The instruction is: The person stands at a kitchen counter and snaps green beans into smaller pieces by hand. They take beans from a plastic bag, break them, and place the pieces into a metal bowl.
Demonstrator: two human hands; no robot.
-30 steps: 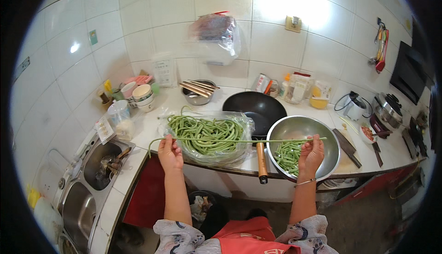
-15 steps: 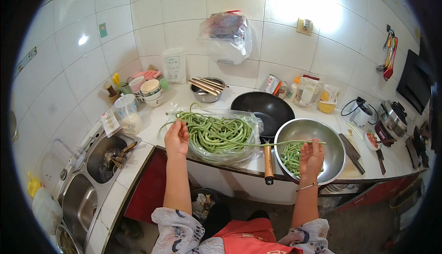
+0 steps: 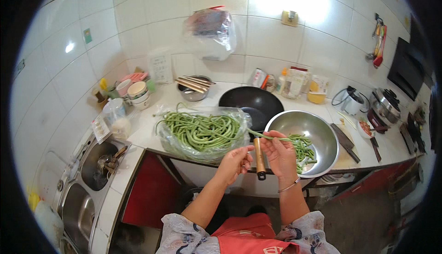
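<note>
My right hand (image 3: 281, 156) pinches a long green bean (image 3: 260, 134) at the left rim of the steel bowl (image 3: 328, 139). The bean reaches leftward past the fingers toward the bag and rightward over the bowl. Short cut bean pieces (image 3: 301, 150) lie inside the bowl. My left hand (image 3: 236, 163) is closed with curled fingers, just left of the wooden pan handle (image 3: 260, 159); what it holds, if anything, is hidden. Behind it, a heap of whole long beans (image 3: 198, 129) rests in an opened clear plastic bag (image 3: 177, 150).
A black wok (image 3: 251, 102) stands behind the bowl. To the right are a cleaver (image 3: 345, 142) on a cutting board and a small dish (image 3: 364, 128). A steel bowl with chopsticks (image 3: 193, 93) is at the back. The double sink (image 3: 77, 217) is at left.
My left hand has moved right and down from the bag to beside the pan handle. My right hand has moved left to the bowl's rim with the bean. The view has shifted slightly right.
</note>
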